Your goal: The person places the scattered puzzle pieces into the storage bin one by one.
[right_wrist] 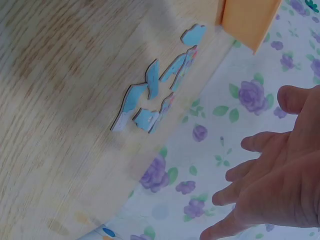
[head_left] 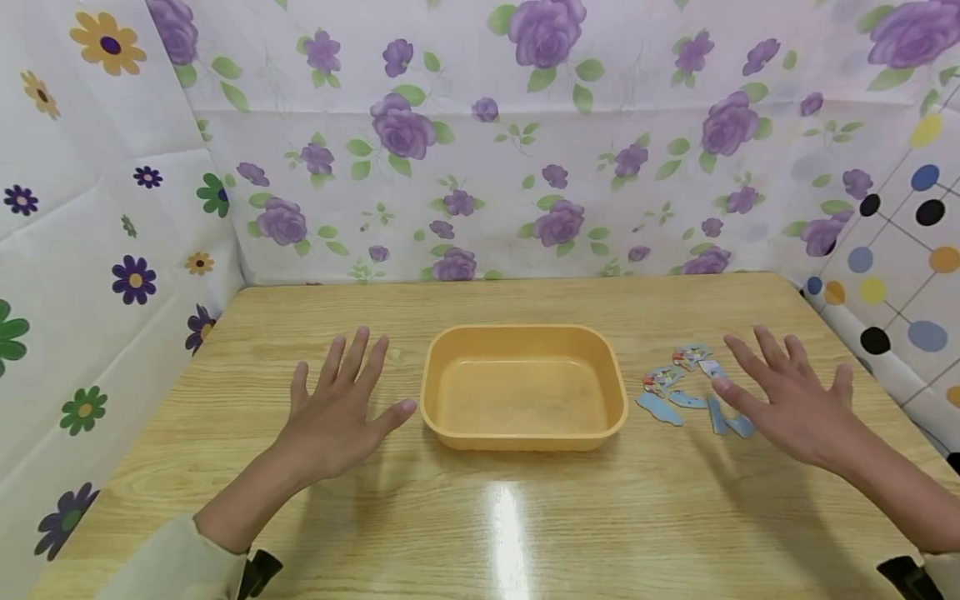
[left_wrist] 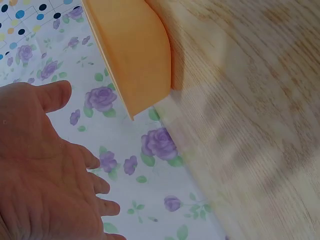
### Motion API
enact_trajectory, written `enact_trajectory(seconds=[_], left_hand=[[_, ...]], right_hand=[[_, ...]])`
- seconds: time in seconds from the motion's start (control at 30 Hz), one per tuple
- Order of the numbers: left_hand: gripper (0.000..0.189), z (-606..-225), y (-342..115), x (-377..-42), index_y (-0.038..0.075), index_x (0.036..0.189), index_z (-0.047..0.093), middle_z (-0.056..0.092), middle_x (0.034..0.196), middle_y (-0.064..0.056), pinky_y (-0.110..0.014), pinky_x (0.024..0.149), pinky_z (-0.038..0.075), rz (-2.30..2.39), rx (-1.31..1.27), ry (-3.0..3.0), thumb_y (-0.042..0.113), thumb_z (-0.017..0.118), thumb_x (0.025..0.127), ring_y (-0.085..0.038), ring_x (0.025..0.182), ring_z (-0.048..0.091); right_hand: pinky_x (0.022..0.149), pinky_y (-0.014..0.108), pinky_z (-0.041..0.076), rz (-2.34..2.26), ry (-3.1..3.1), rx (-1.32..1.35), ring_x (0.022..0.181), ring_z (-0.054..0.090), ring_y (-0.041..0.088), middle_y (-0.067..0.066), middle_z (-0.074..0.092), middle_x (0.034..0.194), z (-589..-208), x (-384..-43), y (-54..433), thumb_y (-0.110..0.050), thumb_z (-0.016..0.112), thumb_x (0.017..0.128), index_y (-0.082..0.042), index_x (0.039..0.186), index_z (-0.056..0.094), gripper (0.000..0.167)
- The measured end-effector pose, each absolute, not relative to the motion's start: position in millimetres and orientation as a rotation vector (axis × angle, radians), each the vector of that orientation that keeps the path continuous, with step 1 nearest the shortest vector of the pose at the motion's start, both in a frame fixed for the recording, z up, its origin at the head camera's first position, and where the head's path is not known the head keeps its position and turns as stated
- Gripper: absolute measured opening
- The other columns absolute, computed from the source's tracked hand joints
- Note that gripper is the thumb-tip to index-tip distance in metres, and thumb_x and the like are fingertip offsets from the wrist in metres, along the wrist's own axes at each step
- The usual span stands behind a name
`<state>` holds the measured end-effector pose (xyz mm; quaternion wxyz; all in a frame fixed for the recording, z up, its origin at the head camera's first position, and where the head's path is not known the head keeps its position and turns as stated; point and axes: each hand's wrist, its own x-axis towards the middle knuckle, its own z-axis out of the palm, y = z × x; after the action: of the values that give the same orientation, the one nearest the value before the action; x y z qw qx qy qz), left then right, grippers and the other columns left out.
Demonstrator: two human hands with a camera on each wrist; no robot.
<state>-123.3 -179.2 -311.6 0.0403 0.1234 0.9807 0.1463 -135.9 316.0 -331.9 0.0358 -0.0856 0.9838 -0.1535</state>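
Puzzle pieces [head_left: 687, 401], flat, light blue, irregular, two printed multicoloured, beside orange tray [head_left: 525, 392]; hands, left [head_left: 333, 429] and right [head_left: 798, 404], fingers spread

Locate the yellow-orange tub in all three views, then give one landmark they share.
Head: the yellow-orange tub stands on the table, near the picture's centre.
Left wrist: top edge, left of centre, cut off by the frame.
Right wrist: upper right, also cut off.
Shared landmark: the purple-flowered cloth.
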Motion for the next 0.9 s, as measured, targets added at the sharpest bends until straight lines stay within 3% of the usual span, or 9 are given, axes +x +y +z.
enact_trajectory(seconds=[0.9], left_hand=[[0.087, -314.3, -175.4, -123.9, 0.016, 0.156, 0.002, -0.012, 0.160, -0.007, -0.070, 0.107, -0.010, 0.479, 0.417, 3.022, 0.065, 0.040, 0.094, -0.034, 0.145, -0.013]], right_hand=[[0.085, 0.081, -0.023, -0.478, 2.972, -0.241, 0.136, -0.009, 0.057, 0.030, -0.008, 0.154, -341.9, -150.3, 339.4, -0.053, 0.042, 0.099, -0.014, 0.155, 0.000, 0.081]])
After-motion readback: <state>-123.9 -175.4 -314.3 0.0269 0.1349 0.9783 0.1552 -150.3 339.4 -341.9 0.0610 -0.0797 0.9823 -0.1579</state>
